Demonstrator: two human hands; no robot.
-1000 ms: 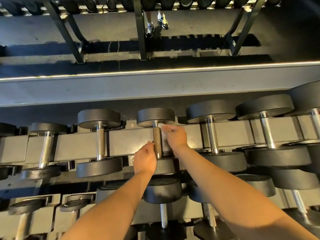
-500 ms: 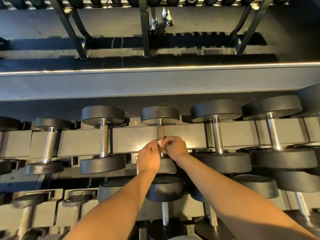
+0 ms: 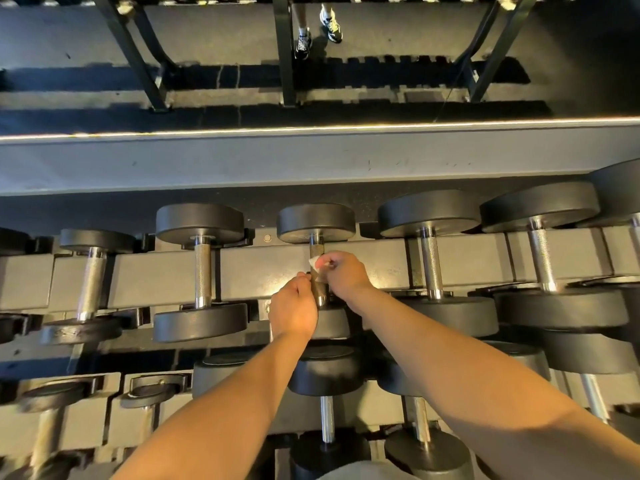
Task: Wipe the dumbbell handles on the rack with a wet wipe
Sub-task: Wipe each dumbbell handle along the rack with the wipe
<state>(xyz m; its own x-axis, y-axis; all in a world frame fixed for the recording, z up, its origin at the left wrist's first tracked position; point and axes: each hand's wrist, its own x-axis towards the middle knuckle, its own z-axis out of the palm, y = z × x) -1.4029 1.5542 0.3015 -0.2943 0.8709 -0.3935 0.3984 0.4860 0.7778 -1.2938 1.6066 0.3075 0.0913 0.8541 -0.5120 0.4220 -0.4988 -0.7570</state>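
A black dumbbell with a brownish metal handle lies across the top tier of the grey rack, in the middle of the row. My right hand pinches a small white wet wipe against the right side of that handle. My left hand sits on the handle's left side near its lower end, fingers curled toward the bar; its fingertips are hidden. The near head of the dumbbell is partly covered by my left hand.
More black dumbbells with chrome handles fill the top tier on both sides. A lower tier holds further dumbbells. Behind the rack runs a grey ledge, then a mirror showing rack legs and a person's shoes.
My right hand slid the wipe down the handle from its far end, then back up to about mid-handle. My left hand stayed at the handle's lower end.
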